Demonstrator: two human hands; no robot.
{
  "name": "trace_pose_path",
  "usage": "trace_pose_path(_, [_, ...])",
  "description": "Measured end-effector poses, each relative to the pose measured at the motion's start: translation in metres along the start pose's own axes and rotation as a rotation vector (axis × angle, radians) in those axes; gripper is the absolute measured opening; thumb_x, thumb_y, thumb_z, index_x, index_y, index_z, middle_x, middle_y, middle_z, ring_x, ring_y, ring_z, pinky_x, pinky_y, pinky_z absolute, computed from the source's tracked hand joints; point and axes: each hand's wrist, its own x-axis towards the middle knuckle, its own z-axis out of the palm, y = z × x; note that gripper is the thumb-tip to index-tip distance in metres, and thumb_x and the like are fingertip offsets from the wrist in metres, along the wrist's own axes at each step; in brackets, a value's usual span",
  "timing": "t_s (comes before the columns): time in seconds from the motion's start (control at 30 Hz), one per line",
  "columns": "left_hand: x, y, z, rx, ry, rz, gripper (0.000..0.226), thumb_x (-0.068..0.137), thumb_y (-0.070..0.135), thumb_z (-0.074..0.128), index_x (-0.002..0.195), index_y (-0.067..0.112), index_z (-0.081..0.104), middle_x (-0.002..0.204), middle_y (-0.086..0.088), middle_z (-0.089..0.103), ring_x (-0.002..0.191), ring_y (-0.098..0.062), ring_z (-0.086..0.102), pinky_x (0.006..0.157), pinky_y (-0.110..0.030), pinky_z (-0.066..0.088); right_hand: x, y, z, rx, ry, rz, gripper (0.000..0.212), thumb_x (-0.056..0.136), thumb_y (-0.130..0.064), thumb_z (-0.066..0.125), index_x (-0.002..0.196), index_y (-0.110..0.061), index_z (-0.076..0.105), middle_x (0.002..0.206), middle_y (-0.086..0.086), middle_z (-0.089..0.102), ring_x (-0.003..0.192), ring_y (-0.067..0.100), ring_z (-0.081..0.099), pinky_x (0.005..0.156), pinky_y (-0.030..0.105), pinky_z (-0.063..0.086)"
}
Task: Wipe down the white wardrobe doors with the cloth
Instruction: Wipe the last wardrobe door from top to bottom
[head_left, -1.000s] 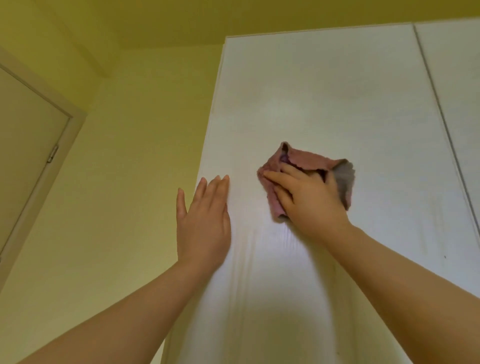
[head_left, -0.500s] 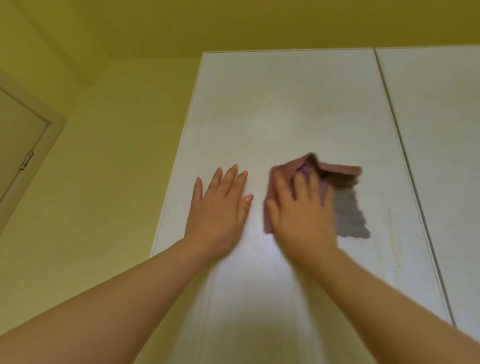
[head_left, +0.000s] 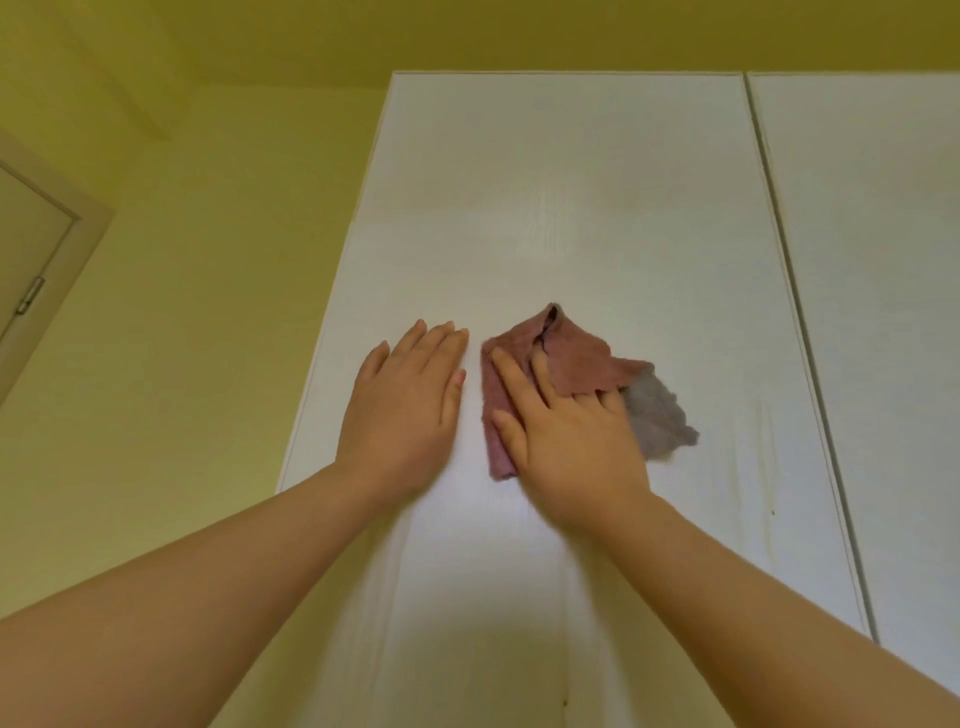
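I am wiping the left wardrobe door (head_left: 571, 208) with the cloth (head_left: 576, 358).

My right hand (head_left: 571, 441) is pressing the pink cloth against the door with straight fingers, and one fold is lying over them. My left hand (head_left: 405, 410) is resting flat and bare on the door just beside it. The cloth is looking soft, light and floppy, so I judge the palm should press its middle, because loose corners may fold or slip.

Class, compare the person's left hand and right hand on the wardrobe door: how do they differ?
The left hand lies bare on the white door; the right hand presses the pink cloth. The left hand's fingers all show; a cloth fold covers some right-hand fingertips. Both lie flat, fingers pointing up.
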Motion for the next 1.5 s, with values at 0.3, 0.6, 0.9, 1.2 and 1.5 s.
trace_pose_path(0.3, [-0.008, 0.012, -0.009, 0.076, -0.046, 0.136, 0.049, 0.102, 0.024, 0.022, 0.151, 0.024, 0.016, 0.157, 0.009, 0.017, 0.146, -0.01, 0.005, 0.115, -0.033, -0.003, -0.002, 0.02, -0.003, 0.003, -0.008, 0.092, 0.056, 0.096, -0.042, 0.012, 0.148, -0.023, 0.015, 0.153, 0.012, 0.02, 0.142, 0.031, 0.012, 0.111, 0.042, 0.005])
trace_pose_path(0.6, [-0.026, 0.032, -0.004, 0.115, -0.129, 0.164, 0.054, 0.103, 0.03, 0.017, 0.151, 0.026, -0.007, 0.16, 0.007, -0.005, 0.146, -0.012, -0.009, 0.115, -0.039, -0.011, -0.014, 0.059, -0.021, 0.006, -0.078, 0.291, 0.052, 0.099, -0.042, 0.013, 0.148, -0.029, 0.002, 0.156, 0.004, 0.007, 0.141, 0.028, 0.012, 0.111, 0.044, 0.012])
trace_pose_path(0.9, [-0.03, 0.088, 0.019, 0.134, -0.11, 0.155, 0.069, 0.085, 0.045, -0.014, 0.151, 0.025, -0.007, 0.159, 0.006, -0.007, 0.146, -0.014, -0.012, 0.11, -0.046, -0.02, -0.075, 0.071, -0.015, -0.041, -0.083, 0.077, 0.058, 0.098, -0.046, 0.006, 0.144, -0.02, 0.029, 0.145, 0.012, 0.038, 0.132, 0.032, 0.039, 0.106, 0.044, 0.029])
trace_pose_path(1.2, [-0.021, 0.127, 0.036, 0.165, -0.124, 0.091, 0.061, 0.096, 0.047, -0.004, 0.152, 0.023, -0.004, 0.16, 0.005, -0.008, 0.145, -0.017, -0.015, 0.11, -0.04, -0.022, -0.088, 0.088, -0.018, -0.006, -0.103, 0.144, 0.055, 0.093, -0.037, 0.024, 0.142, -0.014, 0.035, 0.14, 0.015, 0.045, 0.128, 0.03, 0.045, 0.098, 0.046, 0.04])
trace_pose_path(1.5, [-0.021, 0.132, 0.036, 0.278, -0.118, 0.097, 0.081, 0.078, 0.048, -0.017, 0.152, 0.018, 0.0, 0.16, 0.0, -0.003, 0.146, -0.022, -0.01, 0.106, -0.039, -0.027, -0.062, 0.105, -0.015, 0.029, 0.003, 0.196, 0.061, 0.09, -0.04, 0.015, 0.142, -0.014, 0.035, 0.142, 0.018, 0.041, 0.128, 0.036, 0.042, 0.101, 0.047, 0.032])
